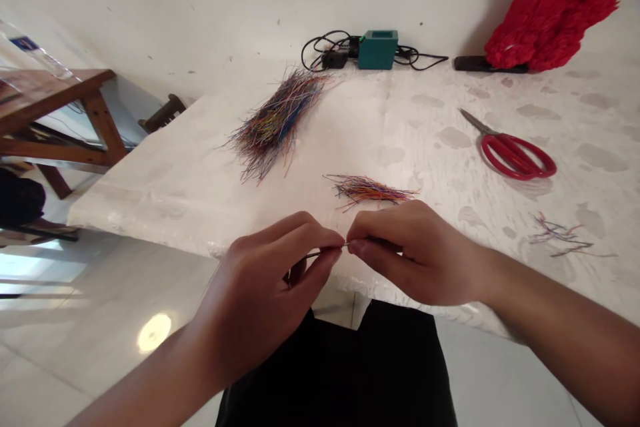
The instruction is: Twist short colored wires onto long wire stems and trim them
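Between my two hands runs a thin wire (346, 244), pinched from both sides above the table's near edge. My left hand (280, 273) has thumb and forefinger closed on it, and a dark length shows behind those fingertips. My right hand (415, 250) pinches it just to the right, fingertips almost touching the left ones. Most of the wire is hidden by the fingers. Just beyond my hands lies a small bundle of coloured wires (370, 191). A larger bundle of coloured wires (280, 117) rests farther back on the left.
Red-handled scissors (517, 155) lie at the right, with a few loose wire pieces (563, 237) nearer me. Against the wall stand a teal box (379, 50) with black cables and a red ruffled object (545, 20). The table (165, 180) ends at the left; a wooden table (60, 103) stands beyond.
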The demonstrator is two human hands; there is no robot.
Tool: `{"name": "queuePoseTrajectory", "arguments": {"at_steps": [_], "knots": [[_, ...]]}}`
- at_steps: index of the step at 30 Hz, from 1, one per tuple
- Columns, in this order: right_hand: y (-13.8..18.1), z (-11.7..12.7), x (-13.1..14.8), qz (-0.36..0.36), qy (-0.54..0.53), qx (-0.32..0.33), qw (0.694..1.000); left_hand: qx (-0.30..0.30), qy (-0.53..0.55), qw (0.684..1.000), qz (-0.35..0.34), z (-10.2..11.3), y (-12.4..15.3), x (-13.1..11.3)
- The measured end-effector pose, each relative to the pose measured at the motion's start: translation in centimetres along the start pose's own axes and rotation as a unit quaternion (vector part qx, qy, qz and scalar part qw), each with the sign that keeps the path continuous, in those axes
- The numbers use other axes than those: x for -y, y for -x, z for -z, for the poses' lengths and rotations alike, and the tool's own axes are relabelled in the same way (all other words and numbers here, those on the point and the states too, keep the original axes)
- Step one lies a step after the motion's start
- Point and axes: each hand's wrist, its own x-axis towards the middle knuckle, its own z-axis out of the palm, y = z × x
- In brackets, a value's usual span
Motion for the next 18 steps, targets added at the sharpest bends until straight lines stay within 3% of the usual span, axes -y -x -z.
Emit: {"name": "queuePoseTrajectory", "arguments": {"at_steps": [18], "knots": [[0.2, 0.0, 0.1, 0.047, 0.004, -0.018, 0.999, 0.081, 0.063, 0.988, 0.115, 0.9, -0.7, -0.1]]}}
